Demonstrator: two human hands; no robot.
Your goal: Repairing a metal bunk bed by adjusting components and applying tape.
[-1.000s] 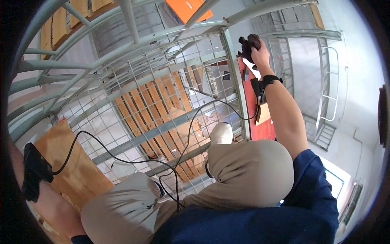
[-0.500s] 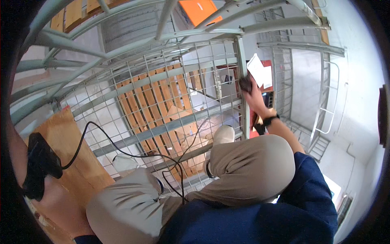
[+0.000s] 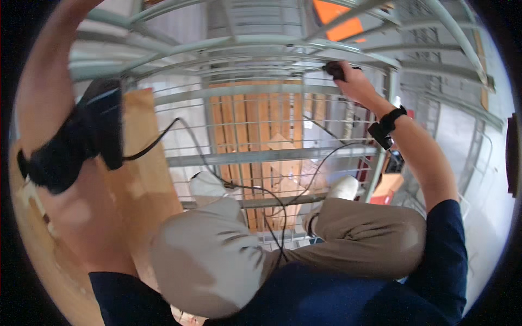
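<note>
My right hand [image 3: 352, 82] is closed around a dark, rounded object [image 3: 333, 69] whose kind I cannot make out. It is held at the upper rail of a green-grey metal frame [image 3: 255, 89] with wire mesh, next to the corner post. A black band with a small dark box [image 3: 385, 129] sits on my right wrist. At the upper left my left forearm [image 3: 50, 98] reaches up out of the picture, so its hand is hidden. Around that arm is a black strap with a dark device [image 3: 100, 122], from which a black cable [image 3: 190, 130] runs across my lap.
I sit on the mesh with my knees bent. A wooden board [image 3: 142, 146] lies along my left side. Below the mesh are wooden slats [image 3: 244, 119]. Curved metal tubes [image 3: 244, 42] cross above, an orange panel [image 3: 338, 20] lies beyond, and a white wall [image 3: 492, 179] stands right.
My right hand has moved up and from the corner post to the upper rail, still holding the dark object. My left arm has swung upward. The view has shifted left.
</note>
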